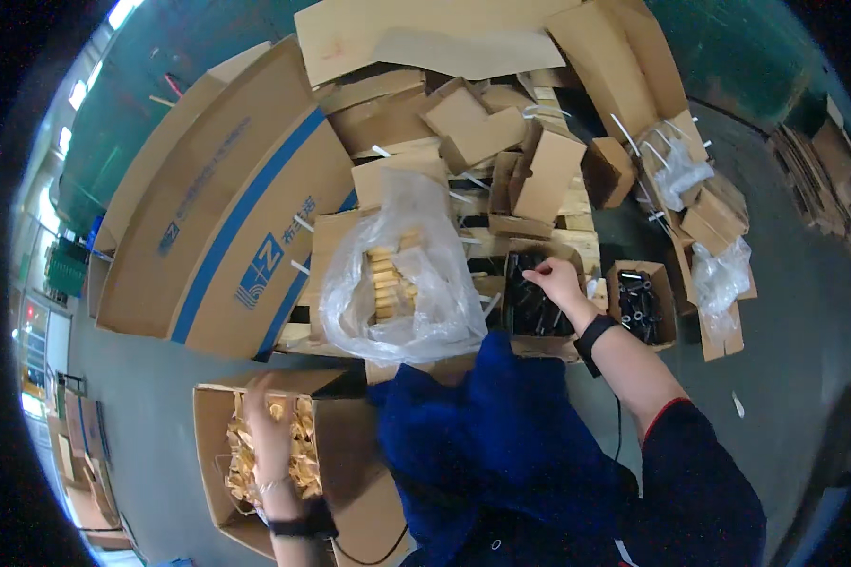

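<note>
My right hand reaches over a cardboard box of black rod-like metal parts. Its thumb and fingertips are pinched together at the parts, and whatever lies between them is too small to make out. On the left, my left hand hangs over a larger open carton filled with crumpled golden-yellow pieces. Motion blurs its fingers, so I cannot tell if they hold anything. Between the hands, a clear plastic bag lies open around stacked yellow pieces.
Beside the right-hand box stands another small carton of black parts. Wooden pallet slats show beneath several open boxes. A tall cardboard wall with a blue stripe rises at left. Crumpled plastic lies on cardboard at right; flattened cardboard is stacked beyond.
</note>
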{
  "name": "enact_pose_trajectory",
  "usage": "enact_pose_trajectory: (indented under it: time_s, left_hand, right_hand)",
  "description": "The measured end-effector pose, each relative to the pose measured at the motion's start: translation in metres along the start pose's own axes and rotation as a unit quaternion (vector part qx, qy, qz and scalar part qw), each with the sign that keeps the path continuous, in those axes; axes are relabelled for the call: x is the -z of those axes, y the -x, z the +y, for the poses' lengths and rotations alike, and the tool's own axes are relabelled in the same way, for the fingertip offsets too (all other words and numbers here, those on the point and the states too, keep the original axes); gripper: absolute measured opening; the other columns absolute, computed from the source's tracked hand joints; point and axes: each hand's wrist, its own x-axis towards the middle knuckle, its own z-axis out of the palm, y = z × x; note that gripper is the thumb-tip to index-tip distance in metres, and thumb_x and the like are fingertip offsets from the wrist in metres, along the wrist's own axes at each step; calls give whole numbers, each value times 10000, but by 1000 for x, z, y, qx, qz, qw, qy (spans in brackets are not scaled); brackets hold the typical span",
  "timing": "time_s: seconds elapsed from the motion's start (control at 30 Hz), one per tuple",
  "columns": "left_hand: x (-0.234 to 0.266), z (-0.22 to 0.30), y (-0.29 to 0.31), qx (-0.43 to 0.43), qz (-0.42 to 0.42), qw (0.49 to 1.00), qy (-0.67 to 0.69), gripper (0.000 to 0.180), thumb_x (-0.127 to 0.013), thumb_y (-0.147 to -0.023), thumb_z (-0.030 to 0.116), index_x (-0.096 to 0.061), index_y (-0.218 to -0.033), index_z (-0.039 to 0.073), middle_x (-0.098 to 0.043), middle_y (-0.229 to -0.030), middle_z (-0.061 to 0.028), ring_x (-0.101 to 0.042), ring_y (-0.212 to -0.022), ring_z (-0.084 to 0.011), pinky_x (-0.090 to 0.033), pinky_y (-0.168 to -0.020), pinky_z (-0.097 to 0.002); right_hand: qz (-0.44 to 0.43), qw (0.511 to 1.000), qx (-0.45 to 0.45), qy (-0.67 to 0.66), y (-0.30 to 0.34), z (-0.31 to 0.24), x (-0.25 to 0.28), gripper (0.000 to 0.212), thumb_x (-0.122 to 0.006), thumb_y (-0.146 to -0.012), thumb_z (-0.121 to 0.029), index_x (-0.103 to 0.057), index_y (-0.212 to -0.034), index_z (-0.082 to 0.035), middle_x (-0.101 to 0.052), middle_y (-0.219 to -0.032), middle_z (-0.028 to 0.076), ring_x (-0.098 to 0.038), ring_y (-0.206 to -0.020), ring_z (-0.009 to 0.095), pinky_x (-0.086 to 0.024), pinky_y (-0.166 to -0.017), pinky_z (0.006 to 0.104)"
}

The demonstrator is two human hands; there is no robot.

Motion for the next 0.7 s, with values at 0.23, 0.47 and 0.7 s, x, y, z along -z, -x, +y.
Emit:
enact_pose_trajectory:
  time_s: [0.23, 0.47, 0.7]
  left_hand:
    - [-205, 30, -136, -13, -290, 956, 50, 315, -541, -752, 205, -528, -1025, 47, -539, -1002, -190, -515, -957, -305, -420, -787, -376]
    - [-297, 38, -175, -36, -243, 935, -257, 378, -495, -779, 217, -436, -1101, 28, -402, -1175, -143, -365, -1130, -318, -394, -871, -385]
    - [-255, 25, -162, -55, -226, 966, -117, 254, -473, -806, 172, -464, -1032, 57, -540, -899, -122, -543, -858, -276, -440, -728, -354]
  right_hand:
    - [-58, 984, 45, -164, 58, -32, 31, 298, -621, -750, -193, -529, -983, -31, -528, -957, 121, -546, -830, 211, -447, -714, 307]
    - [-53, 985, -29, -161, 149, -3, 84, 178, -612, -751, -93, -547, -902, -26, -549, -900, 82, -546, -823, 172, -458, -682, 282]
    - [-39, 986, -36, -160, 157, -10, 93, 156, -612, -753, -77, -553, -884, -18, -571, -846, 51, -549, -749, 124, -445, -661, 239]
